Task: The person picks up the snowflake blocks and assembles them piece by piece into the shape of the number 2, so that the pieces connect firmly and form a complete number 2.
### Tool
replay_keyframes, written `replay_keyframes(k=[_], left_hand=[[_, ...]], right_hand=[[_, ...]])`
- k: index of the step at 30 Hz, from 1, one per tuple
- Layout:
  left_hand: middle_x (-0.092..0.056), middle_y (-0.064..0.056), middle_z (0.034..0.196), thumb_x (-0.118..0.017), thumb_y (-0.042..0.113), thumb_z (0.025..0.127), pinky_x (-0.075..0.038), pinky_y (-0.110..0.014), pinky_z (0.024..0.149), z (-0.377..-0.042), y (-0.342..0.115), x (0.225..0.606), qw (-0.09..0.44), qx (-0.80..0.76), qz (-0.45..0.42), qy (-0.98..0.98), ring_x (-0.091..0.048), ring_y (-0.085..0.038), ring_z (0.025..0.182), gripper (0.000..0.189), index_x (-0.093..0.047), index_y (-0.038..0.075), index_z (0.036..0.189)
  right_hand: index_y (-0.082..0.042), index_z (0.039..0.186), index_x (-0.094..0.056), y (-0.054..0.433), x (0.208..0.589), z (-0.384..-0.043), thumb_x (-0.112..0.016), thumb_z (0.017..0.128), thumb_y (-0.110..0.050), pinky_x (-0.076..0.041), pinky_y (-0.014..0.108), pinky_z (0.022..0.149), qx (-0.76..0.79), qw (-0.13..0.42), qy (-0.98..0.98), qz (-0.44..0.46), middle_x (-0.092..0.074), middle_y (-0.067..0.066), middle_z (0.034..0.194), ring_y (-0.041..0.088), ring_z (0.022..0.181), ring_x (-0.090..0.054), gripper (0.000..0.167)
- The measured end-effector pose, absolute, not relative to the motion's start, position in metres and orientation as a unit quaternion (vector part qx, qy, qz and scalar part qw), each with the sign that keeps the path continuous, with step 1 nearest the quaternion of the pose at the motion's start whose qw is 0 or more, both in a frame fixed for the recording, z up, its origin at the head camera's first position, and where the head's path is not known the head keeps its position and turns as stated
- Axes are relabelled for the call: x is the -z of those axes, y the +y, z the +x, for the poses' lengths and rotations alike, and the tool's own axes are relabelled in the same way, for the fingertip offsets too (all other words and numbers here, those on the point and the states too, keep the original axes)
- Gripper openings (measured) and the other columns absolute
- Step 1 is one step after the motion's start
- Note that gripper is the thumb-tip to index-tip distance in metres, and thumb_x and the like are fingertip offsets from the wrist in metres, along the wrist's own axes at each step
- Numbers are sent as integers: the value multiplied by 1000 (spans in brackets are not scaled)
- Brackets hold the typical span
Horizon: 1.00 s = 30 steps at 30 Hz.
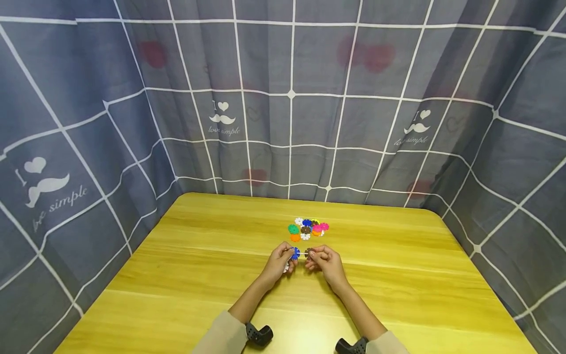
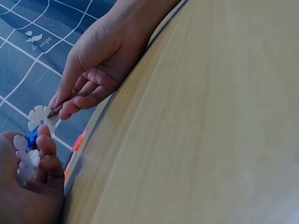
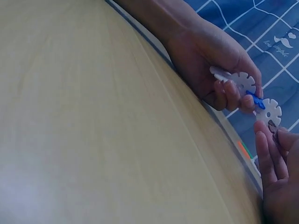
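Both hands meet over the table with a chain of notched plastic snowflake discs between them. My left hand [image 1: 276,263] pinches a blue disc [image 1: 296,253], and white discs [image 2: 29,163] attached to it lie against the palm and fingers. A further white disc [image 3: 269,112], seen edge-on in the head view, bridges the gap from the blue one to a brown disc [image 1: 308,253]. Thumb and fingers of my right hand [image 1: 328,265] pinch that brown disc, which touches the white disc's edge in the wrist views. The fingers partly cover the brown disc.
Beyond the hands lies a loose pile of discs, among them a green disc [image 1: 293,229], an orange disc [image 1: 295,237], a brown disc [image 1: 305,229] and a pink disc [image 1: 325,226]. The wooden table [image 1: 199,275] is enclosed by a grey checked curtain [image 1: 265,118].
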State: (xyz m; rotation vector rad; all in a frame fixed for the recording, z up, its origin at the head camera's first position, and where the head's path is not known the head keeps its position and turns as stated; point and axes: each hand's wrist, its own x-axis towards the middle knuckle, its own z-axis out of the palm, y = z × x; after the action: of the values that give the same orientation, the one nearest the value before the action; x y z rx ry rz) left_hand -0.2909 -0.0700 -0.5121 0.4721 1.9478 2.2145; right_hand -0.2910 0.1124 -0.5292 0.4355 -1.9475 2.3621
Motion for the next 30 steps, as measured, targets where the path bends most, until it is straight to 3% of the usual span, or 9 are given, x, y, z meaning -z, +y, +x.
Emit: replay_keyframes(k=[4, 7, 14, 17, 22, 24, 30], left_hand=[[-56, -6, 65, -45, 11, 96, -43, -19, 44, -287, -71, 515, 93, -737, 139, 654, -50, -10, 48, 18, -46, 0, 82], [-58, -5, 65, -46, 13, 94, -45, -19, 46, -285, -73, 515, 105, -740, 123, 653, -53, -11, 49, 15, -48, 1, 86], [-59, -5, 72, -54, 25, 93, -42, -19, 47, -293, -79, 511, 135, -725, 119, 665, -49, -9, 50, 31, -52, -2, 108], [-57, -3, 73, -59, 24, 91, -39, -17, 46, -297, -82, 508, 146, -722, 134, 663, -44, -7, 51, 32, -54, -3, 108], [-54, -3, 74, -59, 17, 91, -34, -15, 42, -300, -82, 509, 161, -763, 135, 611, -40, -6, 49, 27, -54, -4, 108], [-53, -3, 73, -59, 18, 91, -33, -14, 41, -300, -81, 510, 165, -771, 131, 601, -40, -5, 48, 28, -55, -3, 108], [-53, -2, 71, -58, 20, 91, -34, -13, 40, -299, -82, 512, 171, -778, 116, 593, -41, -4, 47, 34, -54, -4, 115]], right_hand=[[13, 102, -56, 108, 532, -290, -60, 89, -8, -54, 31, 56, -746, 38, -648, 146, -66, 16, 76, 18, 59, -63, 25], [12, 102, -60, 105, 530, -289, -60, 89, -7, -53, 31, 55, -734, 54, -660, 153, -65, 19, 75, 20, 57, -62, 23], [9, 100, -65, 99, 504, -288, -58, 90, -6, -51, 36, 54, -679, 84, -710, 168, -63, 26, 76, 44, 60, -54, 19], [12, 101, -63, 100, 497, -295, -56, 92, -6, -51, 36, 56, -667, 120, -721, 147, -62, 27, 78, 44, 64, -55, 22], [4, 106, -66, 112, 515, -329, -61, 88, -3, -51, 30, 61, -552, 222, -800, 77, -65, 16, 82, 30, 69, -59, 20], [1, 107, -67, 116, 525, -339, -64, 84, -1, -50, 28, 62, -483, 243, -839, 64, -63, 11, 82, 23, 70, -58, 24], [0, 95, -72, 113, 529, -338, -65, 80, -2, -45, 34, 61, -340, 272, -896, 83, -56, 11, 83, 24, 74, -51, 17]])
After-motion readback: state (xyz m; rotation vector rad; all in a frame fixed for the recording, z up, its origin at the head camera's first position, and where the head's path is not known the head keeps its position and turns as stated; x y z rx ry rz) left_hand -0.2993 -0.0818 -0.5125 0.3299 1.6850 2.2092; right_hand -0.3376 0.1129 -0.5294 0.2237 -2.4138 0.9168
